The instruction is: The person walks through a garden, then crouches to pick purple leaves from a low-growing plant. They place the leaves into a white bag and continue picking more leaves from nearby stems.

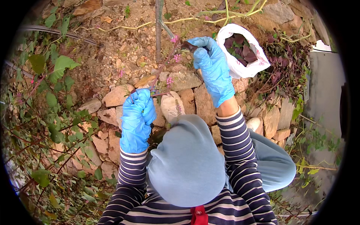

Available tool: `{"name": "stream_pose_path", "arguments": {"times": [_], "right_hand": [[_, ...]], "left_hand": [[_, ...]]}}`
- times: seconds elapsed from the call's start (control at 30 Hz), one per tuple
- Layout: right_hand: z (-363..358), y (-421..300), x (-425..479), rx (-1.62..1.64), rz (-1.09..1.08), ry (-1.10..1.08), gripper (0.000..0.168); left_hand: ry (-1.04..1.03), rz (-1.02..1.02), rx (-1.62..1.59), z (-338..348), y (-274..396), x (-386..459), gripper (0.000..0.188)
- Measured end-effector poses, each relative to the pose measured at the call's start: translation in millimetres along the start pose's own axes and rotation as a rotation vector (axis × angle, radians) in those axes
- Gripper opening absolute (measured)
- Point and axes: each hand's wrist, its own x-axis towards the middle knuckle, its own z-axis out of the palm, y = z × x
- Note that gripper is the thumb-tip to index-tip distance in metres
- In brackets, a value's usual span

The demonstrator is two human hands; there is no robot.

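Note:
My left hand (137, 119), in a blue disposable glove, is closed around a purple plant stem (161, 70) above the stone edging. Small pink flower clusters (169, 81) show near this stem. In a matching glove, my right hand (214, 71) pinches a dark purple leaf (188, 45) between thumb and fingers, close to the stem's upper end. Whether that leaf is still attached cannot be made out. Just right of this hand stands a white plastic bag (235, 72), its mouth wide and dark purple and green leaves (244, 52) inside.
A thin upright stake (158, 33) and a pale trailing vine (140, 26) lie beyond my hands. Rough stones (202, 102) edge the soil. A heap of purple plants (277, 70) is right of the bag; leafy stems (60, 135) crowd the left. My bent knee (277, 164) juts right.

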Motion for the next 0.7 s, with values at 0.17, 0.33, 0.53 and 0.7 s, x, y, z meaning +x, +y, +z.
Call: {"name": "stream_pose_path", "arguments": {"times": [0.17, 0.33, 0.53, 0.7], "right_hand": [[19, 26, -2, -0.04, -0.098, 0.26, 0.038], [28, 2, -3, 0.133, 0.192, 0.213, 0.027], [9, -3, -4, -0.004, 0.26, 0.064, 0.018], [-30, -27, 10, -0.813, -0.146, -0.437, 0.018]], "left_hand": [[0.03, -0.077, -0.054, -6, -7, 5, 0.022], [0.048, -0.073, -0.042, -9, -10, 5, 0.022], [0.104, -0.013, -0.062, -3, -5, 4, 0.017], [0.068, 0.053, 0.038, -6, 15, 1, 0.018]]}}
